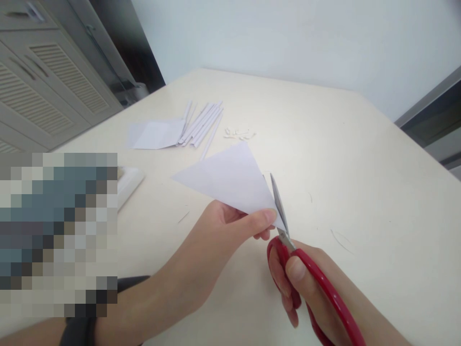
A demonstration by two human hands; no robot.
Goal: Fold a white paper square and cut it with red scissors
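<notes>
My left hand (pixel 230 230) pinches the near corner of a folded white paper triangle (pixel 230 182), holding it above the cream table (pixel 324 158). My right hand (pixel 302 283) grips red-handled scissors (pixel 288 240), thumb and fingers through the loops. The metal blades point away from me and lie against the right edge of the triangle, right beside my left thumb. A dark band sits on my left wrist.
Farther back on the table lie a flat sheet of white paper (pixel 154 134), several rolled white paper sticks (pixel 203 125) and small paper scraps (pixel 239 134). A white object (pixel 129 182) lies at the left beside a blurred patch. Louvred cabinet doors (pixel 46 91) stand at the left.
</notes>
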